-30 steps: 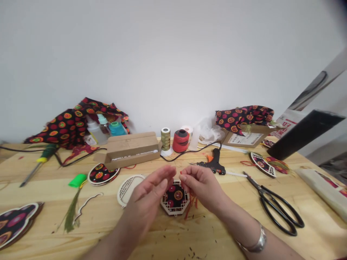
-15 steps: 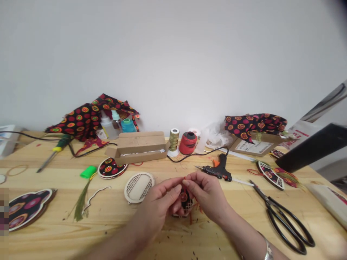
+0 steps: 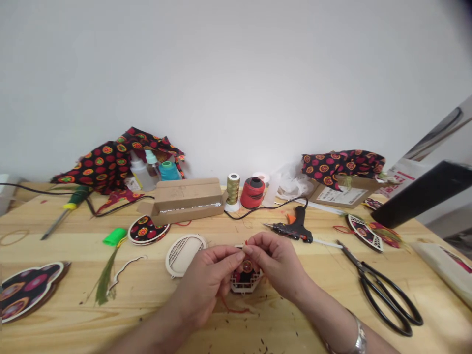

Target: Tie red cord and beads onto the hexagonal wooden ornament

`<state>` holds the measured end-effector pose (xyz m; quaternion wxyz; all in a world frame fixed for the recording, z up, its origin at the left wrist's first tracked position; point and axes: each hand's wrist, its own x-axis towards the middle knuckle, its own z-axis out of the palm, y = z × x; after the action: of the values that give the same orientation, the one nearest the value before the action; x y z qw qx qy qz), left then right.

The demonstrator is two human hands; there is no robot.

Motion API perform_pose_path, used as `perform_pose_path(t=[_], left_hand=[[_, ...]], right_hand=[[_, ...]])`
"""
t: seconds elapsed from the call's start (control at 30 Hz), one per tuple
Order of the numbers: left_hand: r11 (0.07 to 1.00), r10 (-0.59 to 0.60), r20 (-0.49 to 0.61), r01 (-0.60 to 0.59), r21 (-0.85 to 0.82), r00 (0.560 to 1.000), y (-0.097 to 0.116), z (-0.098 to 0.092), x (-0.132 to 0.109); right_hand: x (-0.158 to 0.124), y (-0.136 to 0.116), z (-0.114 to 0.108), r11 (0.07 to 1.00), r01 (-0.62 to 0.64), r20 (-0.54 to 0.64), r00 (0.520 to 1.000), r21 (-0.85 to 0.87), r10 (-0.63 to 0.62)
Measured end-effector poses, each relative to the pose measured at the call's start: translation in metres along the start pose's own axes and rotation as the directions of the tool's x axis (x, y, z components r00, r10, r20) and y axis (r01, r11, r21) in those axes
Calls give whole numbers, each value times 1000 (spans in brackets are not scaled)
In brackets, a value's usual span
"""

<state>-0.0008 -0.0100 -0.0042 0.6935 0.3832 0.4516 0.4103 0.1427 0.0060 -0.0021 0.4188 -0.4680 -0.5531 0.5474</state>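
My left hand [image 3: 217, 270] and my right hand [image 3: 275, 263] meet at the middle of the table, thumbs and forefingers pinched together. Between the fingertips is a thin red cord [image 3: 236, 310], whose loose end trails below my left hand. Just beneath the fingers sits an octagonal wooden lattice ornament [image 3: 243, 286] backed with black patterned fabric; its upper part is partly covered by my hands. Left of them lies a round wooden lattice frame [image 3: 180, 255]. A black hot glue gun [image 3: 297, 228] rests beyond my right hand.
Black scissors [image 3: 387, 290] lie at right. Behind stand an open cardboard box [image 3: 190, 196], a gold thread spool [image 3: 233, 191] and a red thread spool [image 3: 252, 193]. At left are a screwdriver [image 3: 66, 211], a green tassel [image 3: 105, 280] and a cloud-shaped fabric piece [image 3: 31, 290].
The camera view has shifted slightly. The red cord's loose end now shows under my left hand, instead of near my right. More of the octagonal ornament is visible.
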Motion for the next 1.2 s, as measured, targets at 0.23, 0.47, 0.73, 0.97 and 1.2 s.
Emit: perform_pose_path(t=[0.23,0.47,0.73,0.97,1.2], left_hand=[[1000,10,27,-10,27,1000,1,-1,1],[996,9,7,-9,84,1000,4,-2,0],[997,66,-104,-63,40,992,7,-1,3],[996,90,-110,-90,5,990,9,0,1],[996,80,-87,-77,42,993,11,3,-1]], right_hand=[[-1,-5,-2,998,-28,43,999,61,26],[-1,-4,-3,999,-31,71,997,35,29],[-3,-12,-13,902,228,58,973,-367,-223],[-4,-12,-16,802,249,42,962,-543,-271],[0,-12,-16,971,70,119,992,-229,-43]])
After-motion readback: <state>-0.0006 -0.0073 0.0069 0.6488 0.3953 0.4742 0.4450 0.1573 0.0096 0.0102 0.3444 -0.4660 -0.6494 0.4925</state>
